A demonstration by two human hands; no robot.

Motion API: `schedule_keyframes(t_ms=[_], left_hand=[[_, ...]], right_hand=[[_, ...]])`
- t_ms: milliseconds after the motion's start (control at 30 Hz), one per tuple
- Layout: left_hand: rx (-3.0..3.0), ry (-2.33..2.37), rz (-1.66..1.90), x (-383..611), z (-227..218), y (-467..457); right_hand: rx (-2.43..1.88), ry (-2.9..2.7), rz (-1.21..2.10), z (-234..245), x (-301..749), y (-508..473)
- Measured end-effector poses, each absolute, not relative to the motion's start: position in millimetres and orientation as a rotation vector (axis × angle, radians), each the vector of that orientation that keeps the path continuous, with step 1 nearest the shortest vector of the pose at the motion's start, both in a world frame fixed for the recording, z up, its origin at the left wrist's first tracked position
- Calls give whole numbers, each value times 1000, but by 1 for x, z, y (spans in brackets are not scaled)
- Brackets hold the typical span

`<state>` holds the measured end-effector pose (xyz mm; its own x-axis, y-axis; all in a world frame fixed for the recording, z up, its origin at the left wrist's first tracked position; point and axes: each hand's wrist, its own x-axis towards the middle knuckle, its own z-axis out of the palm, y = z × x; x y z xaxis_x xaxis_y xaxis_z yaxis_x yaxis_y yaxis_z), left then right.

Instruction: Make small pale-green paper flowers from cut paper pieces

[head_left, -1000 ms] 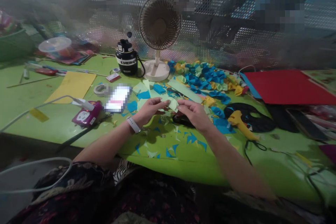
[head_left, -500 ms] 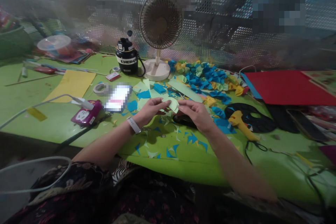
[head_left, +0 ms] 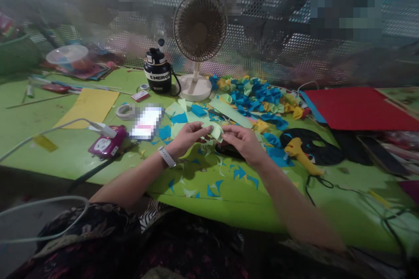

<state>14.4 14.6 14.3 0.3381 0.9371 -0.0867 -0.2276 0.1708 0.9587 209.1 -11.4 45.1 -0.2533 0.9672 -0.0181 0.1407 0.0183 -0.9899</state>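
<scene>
My left hand (head_left: pixel 188 136) and my right hand (head_left: pixel 242 139) meet over the green table (head_left: pixel 49 139), both pinching a small pale green paper piece (head_left: pixel 216 130) between fingertips. The left wrist wears a white watch band (head_left: pixel 166 156). Under the hands lie blue and pale paper scraps (head_left: pixel 225 174). Behind them sits a heap of folded blue, yellow and green paper pieces (head_left: pixel 258 96).
A yellow glue gun (head_left: pixel 299 152) lies right of my hands on black material. A purple power strip (head_left: pixel 108 143), a phone, a tape roll (head_left: pixel 126 111), yellow paper (head_left: pixel 90 107), a black bottle (head_left: pixel 157 74), a fan (head_left: pixel 198 35) and red paper (head_left: pixel 356 109) surround them. Mesh screen behind.
The hands have drawn slightly closer together around the green paper piece, which looks more folded now. Everything else on the table stays put.
</scene>
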Motion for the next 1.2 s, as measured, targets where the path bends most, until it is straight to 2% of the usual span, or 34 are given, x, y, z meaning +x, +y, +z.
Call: schedule_keyframes(t_ms=[533,733,1200], left_hand=[[1507,934,1169,13,6,16],[1394,843,1090,16,13,10],[1388,781,979,15,20,4]], right_hand=[[-1208,-1549,1260,45,207,-12],[-1215,-1583,1198,40,207,-10],[-1134,-1615,1393,44,206,-14]])
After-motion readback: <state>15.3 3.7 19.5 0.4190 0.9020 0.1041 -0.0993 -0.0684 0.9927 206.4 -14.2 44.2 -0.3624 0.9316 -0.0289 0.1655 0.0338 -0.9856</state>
